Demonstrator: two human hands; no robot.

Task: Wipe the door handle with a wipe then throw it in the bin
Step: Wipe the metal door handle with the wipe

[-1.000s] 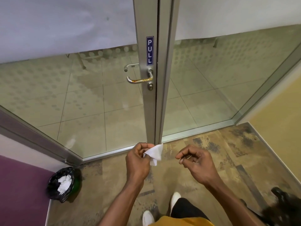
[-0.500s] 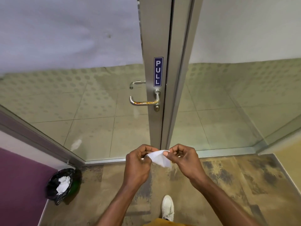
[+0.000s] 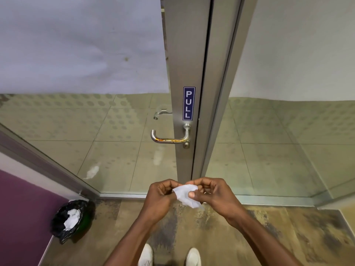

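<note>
A white wipe (image 3: 184,194) is pinched between both hands, low in the middle of the view. My left hand (image 3: 160,198) grips its left edge and my right hand (image 3: 215,194) holds its right side with the thumb on top. The metal lever door handle (image 3: 169,139), with rusty marks along its bar, sits on the grey door frame well above the hands, untouched. The bin (image 3: 72,219), lined with a black bag and holding white paper, stands on the floor at the lower left.
A blue PULL sign (image 3: 189,103) is fixed on the door frame (image 3: 184,54) above the handle. Glass panels (image 3: 288,146) flank the door. A purple wall (image 3: 21,214) runs beside the bin. My white shoes (image 3: 193,257) show at the bottom on patterned carpet.
My right hand came over and took hold of the wipe with the left hand. The view has drawn closer to the door, with the handle larger and higher.
</note>
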